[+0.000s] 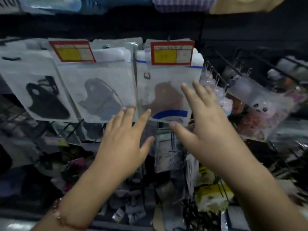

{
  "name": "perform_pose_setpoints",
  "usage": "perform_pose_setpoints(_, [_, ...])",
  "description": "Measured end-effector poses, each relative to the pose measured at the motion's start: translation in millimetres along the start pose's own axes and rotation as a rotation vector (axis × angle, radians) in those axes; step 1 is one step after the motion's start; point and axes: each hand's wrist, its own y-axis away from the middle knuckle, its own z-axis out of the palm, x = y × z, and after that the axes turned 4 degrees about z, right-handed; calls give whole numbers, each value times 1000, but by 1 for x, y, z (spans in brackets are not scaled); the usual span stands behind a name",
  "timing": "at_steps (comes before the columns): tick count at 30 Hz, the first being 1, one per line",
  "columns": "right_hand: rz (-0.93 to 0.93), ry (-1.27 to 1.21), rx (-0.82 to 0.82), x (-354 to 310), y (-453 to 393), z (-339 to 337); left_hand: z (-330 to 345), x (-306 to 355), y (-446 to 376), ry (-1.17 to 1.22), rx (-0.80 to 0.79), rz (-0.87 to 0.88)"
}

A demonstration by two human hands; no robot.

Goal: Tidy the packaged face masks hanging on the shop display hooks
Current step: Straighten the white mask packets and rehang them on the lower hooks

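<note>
Both hands were spread flat, the left hand (124, 139) and right hand (205, 117) squaring the blue-striped mask pack (166, 92) (nearly straight), while the grey mask pack (100, 90) beside it hung tilted, seemingly left to do.

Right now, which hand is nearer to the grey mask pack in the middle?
Left. The left hand has its fingertips at the grey mask pack's bottom right corner. The right hand is spread over the brown mask pack beside it.
</note>
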Motion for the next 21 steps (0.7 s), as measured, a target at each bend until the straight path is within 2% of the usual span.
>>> perform_pose_setpoints(4, [61, 55, -192, 3, -2, 30, 13, 4, -13, 42, -81, 44])
perform_pose_setpoints(6, [70, 80, -237, 5, -3, 43, 24, 6, -17, 62, -85, 49])
perform_pose_setpoints(14, [61, 170, -206, 16, -26, 55, 37, -1, -46, 5, 28, 84])
perform_pose_setpoints(17, [99, 186, -244, 19, -36, 57, 41, -7, -60, -34, 78, 110])
perform_pose_setpoints(21, [121, 229, -223, 19, -42, 65, 55, -18, -72, -83, 197, 169])
